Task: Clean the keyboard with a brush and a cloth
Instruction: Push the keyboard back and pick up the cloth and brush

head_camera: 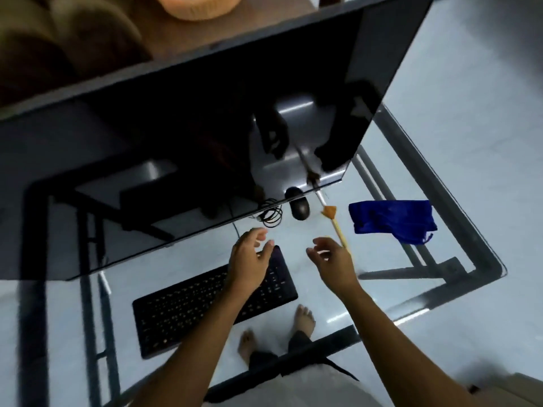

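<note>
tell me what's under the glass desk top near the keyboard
Through the glass desk top you can see two bare feet on a pale floor, dark trouser legs and the desk's metal frame. The keyboard and both forearms cover whatever lies beneath them.

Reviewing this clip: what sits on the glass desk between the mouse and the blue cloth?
The brush, its orange bristle head nearest the mouse, its handle running toward the right hand; the cloth lies beyond. Head view.
</note>
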The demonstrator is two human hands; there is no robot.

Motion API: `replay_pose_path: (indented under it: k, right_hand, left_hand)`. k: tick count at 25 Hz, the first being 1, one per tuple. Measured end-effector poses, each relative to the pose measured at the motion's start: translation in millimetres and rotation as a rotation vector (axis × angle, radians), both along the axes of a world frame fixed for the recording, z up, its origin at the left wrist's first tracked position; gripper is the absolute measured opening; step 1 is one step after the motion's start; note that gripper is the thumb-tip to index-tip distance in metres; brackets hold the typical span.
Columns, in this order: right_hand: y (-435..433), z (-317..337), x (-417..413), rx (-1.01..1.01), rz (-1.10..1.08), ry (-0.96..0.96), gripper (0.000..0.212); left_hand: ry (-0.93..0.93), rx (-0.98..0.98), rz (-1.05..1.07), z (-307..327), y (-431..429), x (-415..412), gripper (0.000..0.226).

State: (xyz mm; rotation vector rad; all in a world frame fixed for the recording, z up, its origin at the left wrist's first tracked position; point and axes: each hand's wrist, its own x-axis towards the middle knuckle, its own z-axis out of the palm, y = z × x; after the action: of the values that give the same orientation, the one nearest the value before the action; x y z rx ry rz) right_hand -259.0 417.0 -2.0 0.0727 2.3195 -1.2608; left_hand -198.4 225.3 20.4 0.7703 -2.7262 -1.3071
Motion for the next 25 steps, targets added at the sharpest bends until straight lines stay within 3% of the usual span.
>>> replay_pose_path:
  k: [5, 7, 9, 11, 14, 25]
  right_hand:
    - [-37.3, -30.2, 71.8, 0.166, 0.067, -0.055, 0.04]
    - [-45.8, -34.7, 92.2, 0.207, 0.069, -0.015, 0.035]
    - [-50.4, -32.2, 102.2, 0.183, 0.052, 0.008, 0.032]
    - [-54.9, -26.9, 103.4, 0.183, 0.03, 0.011, 0.032]
    - [-64.0, -24.7, 98.6, 0.222, 0.002, -0.015, 0.038]
    - [-150.8, -24.0, 57.6, 0.104, -0.082, -0.05, 0.04]
  left_hand:
    - [-0.232, -0.386, 0.261, -23.5, -87.2, 159.4, 0.05]
    - [-0.405, -0.323, 0.424, -29.3, -102.5, 211.4, 0.066]
    - [-0.501, -0.142, 0.528, -34.6, -107.9, 244.9, 0.08]
    - [-0.448, -0.018, 0.502, -40.8, -111.9, 265.8, 0.088]
    - [-0.357, 0.018, 0.417, -49.9, -122.0, 275.9, 0.093]
    - [-0.22, 0.05, 0.568, -49.8, -211.9, 231.1, 0.062]
